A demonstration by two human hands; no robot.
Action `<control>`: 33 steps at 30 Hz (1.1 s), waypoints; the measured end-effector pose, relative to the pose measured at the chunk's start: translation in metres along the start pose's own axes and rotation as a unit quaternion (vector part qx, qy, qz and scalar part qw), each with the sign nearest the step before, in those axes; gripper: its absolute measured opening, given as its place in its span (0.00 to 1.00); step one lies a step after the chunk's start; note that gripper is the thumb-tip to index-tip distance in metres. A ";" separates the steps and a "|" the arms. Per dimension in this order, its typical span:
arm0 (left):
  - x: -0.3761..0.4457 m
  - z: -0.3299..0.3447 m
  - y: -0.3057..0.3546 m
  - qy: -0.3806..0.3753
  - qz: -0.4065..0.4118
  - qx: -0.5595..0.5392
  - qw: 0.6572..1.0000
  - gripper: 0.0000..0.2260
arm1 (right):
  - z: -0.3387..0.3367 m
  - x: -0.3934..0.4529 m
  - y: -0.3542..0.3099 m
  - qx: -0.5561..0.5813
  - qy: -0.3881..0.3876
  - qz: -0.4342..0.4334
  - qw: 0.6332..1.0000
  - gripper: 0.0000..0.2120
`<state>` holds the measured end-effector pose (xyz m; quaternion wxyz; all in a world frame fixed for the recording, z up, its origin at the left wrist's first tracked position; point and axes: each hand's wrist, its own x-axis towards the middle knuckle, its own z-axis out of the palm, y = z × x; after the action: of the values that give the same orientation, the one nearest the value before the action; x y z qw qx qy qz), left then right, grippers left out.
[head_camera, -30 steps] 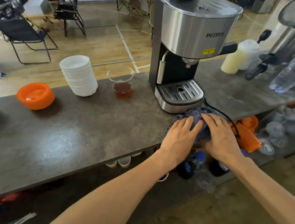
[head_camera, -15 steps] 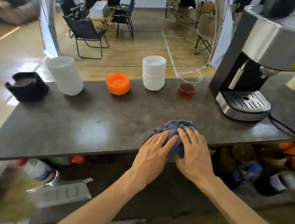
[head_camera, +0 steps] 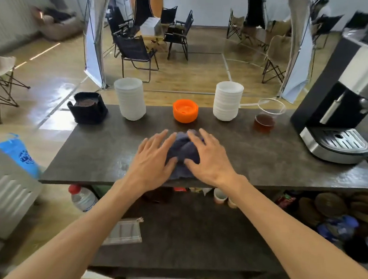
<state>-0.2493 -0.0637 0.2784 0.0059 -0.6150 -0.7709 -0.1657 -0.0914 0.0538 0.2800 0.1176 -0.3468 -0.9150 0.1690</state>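
Head view: cloth (head_camera: pixel 183 149) on dark counter (head_camera: pixel 265 164), chairs (head_camera: pixel 134 49) beyond

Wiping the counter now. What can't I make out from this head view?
Head view: blue cloth mostly covered by the left hand and right hand; the counter beneath it is hidden.
Head view: coffee machine cut off by the right edge, its top blurred.
Head view: lower shelf items dark and blurred.

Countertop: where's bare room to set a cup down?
Two patches: front left, between the black holder, the left bowl stack and the left hand; front right, between the right hand, the plastic cup and the coffee machine. Crowded: the back edge row, and the middle, where both hands press the cloth.
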 end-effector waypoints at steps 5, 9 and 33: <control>0.001 0.050 0.001 -0.076 -0.029 -0.010 0.997 0.27 | 0.039 0.001 0.015 -0.048 -0.072 0.006 0.996 0.31; -0.002 0.050 0.005 -0.043 -0.027 -0.004 0.999 0.28 | 0.036 -0.003 0.024 -0.033 0.006 -0.050 0.998 0.23; 0.080 0.151 0.359 -0.036 0.080 -0.049 0.995 0.31 | -0.103 -0.188 0.335 0.009 0.097 -0.008 0.995 0.20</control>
<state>0.1016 0.1193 0.2417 -0.0389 -0.6800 -0.7096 -0.1804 0.2797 0.1861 0.2254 0.2099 -0.3533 -0.9005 0.1424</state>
